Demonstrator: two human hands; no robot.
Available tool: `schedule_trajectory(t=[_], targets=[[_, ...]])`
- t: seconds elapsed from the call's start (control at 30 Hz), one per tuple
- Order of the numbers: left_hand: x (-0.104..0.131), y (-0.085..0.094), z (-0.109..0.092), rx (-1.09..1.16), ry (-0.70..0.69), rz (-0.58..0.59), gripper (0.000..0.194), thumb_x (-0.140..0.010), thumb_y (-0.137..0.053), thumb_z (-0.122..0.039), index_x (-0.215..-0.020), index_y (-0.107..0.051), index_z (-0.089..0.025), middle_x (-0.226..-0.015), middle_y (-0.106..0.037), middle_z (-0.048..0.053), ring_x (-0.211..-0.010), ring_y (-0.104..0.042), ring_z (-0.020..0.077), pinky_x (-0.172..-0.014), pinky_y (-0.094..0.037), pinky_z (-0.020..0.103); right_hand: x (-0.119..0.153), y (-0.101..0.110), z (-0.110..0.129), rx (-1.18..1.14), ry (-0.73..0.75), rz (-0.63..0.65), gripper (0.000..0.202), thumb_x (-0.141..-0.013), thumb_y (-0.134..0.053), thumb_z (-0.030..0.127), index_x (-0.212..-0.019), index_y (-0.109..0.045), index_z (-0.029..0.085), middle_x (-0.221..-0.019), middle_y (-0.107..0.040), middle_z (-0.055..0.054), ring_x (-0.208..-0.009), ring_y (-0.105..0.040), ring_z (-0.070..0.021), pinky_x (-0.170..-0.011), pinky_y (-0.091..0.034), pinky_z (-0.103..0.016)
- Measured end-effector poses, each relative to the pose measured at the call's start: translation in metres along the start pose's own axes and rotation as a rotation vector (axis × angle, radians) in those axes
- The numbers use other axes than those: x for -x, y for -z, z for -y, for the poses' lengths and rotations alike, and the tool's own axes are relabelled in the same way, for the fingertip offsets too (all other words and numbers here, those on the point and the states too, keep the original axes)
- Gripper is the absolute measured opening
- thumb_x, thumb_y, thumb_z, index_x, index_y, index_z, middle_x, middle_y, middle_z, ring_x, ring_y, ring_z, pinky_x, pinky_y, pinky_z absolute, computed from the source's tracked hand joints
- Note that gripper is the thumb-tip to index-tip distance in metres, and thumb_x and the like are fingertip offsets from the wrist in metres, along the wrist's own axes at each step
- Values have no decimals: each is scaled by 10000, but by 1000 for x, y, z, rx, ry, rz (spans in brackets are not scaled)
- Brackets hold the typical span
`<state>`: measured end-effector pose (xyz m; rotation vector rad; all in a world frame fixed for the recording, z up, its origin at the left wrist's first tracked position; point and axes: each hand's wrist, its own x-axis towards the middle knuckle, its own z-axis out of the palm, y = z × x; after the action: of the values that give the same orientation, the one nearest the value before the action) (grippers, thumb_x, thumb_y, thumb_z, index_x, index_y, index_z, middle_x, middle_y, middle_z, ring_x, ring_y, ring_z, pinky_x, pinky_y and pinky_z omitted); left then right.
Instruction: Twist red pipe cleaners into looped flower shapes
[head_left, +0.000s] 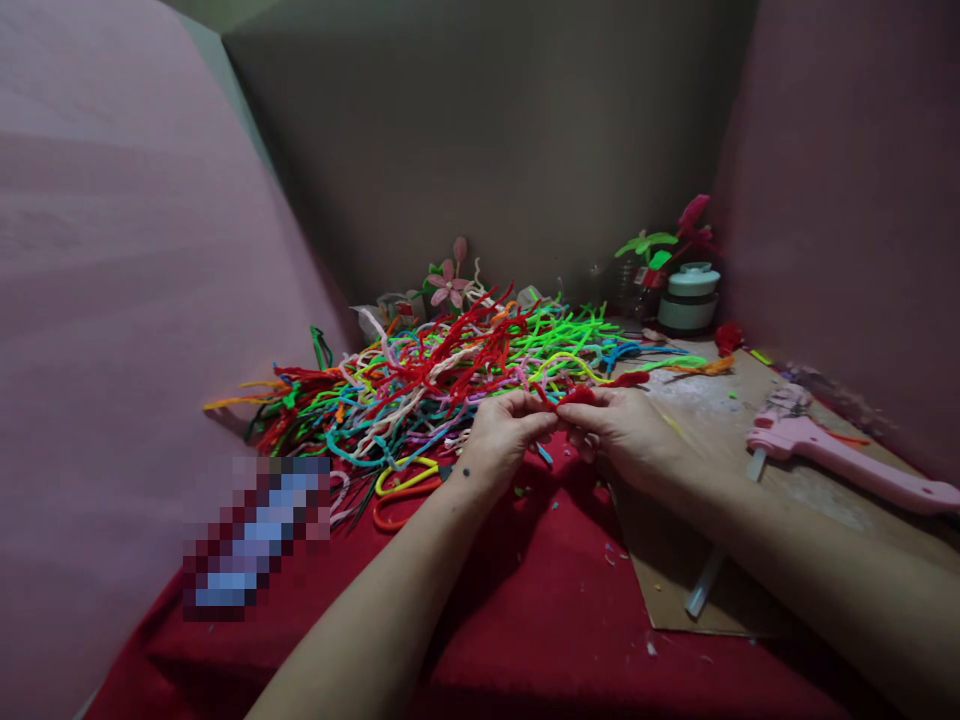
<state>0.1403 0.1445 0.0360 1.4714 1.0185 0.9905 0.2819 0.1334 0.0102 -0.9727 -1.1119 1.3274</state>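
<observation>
At two o'clock from my left hand (pixel 504 432) and ten o'clock from my right hand (pixel 626 432), the red fuzzy strip (pixel 578 396) bridges the narrow gap, pinched by thumb and fingers on either side. Beyond, toward eleven, spreads the tangled pile of stems (pixel 450 365). Scissors (pixel 420 488) lie at eight from my left hand; the pink glue gun (pixel 862 470) rests at three from my right.

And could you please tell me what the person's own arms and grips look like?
Both forearms are bare, with no sleeves in view. The left grip and right grip are ungloved human hands; a small dark round mark shows near the left wrist. No watch or cables show.
</observation>
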Motion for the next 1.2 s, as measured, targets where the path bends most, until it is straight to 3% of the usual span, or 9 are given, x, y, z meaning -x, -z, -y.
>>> schedule_trajectory(t=[0.5, 0.57, 0.7, 0.77, 0.83, 0.9, 1.03, 1.2], targets=[[0, 0, 1, -40, -77, 31, 97, -638, -625, -188, -677, -556, -133, -546, -546, -26, -491, -481, 82, -508, -383, 211, 1, -1, 6, -18, -56, 63, 156, -671, -598, 231, -563, -522, 147, -436, -456, 37, -344, -371, -59, -324, -260, -199], [1, 1, 3, -181, -205, 22, 35, -686, -570, -175, -689, -563, -141, -577, -546, -15, -526, -484, 91, -533, -392, 219, 0, 0, 6, -48, -80, 71, 167, -659, -598, 221, -541, -505, 148, -440, -457, 35, -342, -363, -57, -322, -248, -203], [2, 2, 9, -707, -645, 46, 153, -779, -454, -152, -749, -603, -162, -733, -578, 32, -717, -505, 132, -697, -397, 267, -3, 3, 5, -111, -122, 72, 156, -619, -608, 182, -532, -482, 150, -433, -439, 42, -358, -371, -57, -343, -236, -202], [3, 3, 8, -802, -707, 66, 186, -792, -422, -135, -769, -604, -160, -756, -584, 41, -735, -504, 135, -716, -392, 274, -3, 4, 5, -125, -131, 76, 159, -610, -613, 181, -537, -474, 152, -436, -435, 45, -363, -368, -56, -348, -226, -204], [3, 3, 4, -684, -607, 46, 159, -774, -440, -124, -766, -598, -150, -725, -586, 32, -691, -510, 120, -683, -401, 255, -1, 3, 8, -107, -114, 89, 161, -624, -604, 197, -540, -474, 154, -442, -437, 45, -364, -356, -54, -351, -221, -208], [4, 4, -3, -435, -401, 41, 107, -757, -486, -165, -756, -591, -143, -684, -586, 17, -636, -525, 107, -640, -416, 239, 3, 0, 12, -31, -67, 80, 166, -649, -582, 209, -535, -473, 156, -435, -426, 49, -365, -343, -54, -358, -223, -212], [4, 9, -16, -95, -5, 162, 197, -714, -583, -324, -681, -586, -130, -579, -568, -3, -484, -497, 76, -518, -393, 211, 9, -4, 18, 195, 46, 7, 138, -677, -555, 225, -567, -505, 158, -447, -444, 52, -390, -358, -60, -389, -251, -214], [4, 11, -18, -123, 121, 217, 192, -635, -649, -306, -647, -581, -126, -521, -521, -23, -434, -414, 50, -440, -297, 187, 8, -4, 16, 395, 184, 0, 101, -680, -546, 226, -603, -558, 161, -482, -478, 49, -433, -389, -72, -434, -289, -216]])
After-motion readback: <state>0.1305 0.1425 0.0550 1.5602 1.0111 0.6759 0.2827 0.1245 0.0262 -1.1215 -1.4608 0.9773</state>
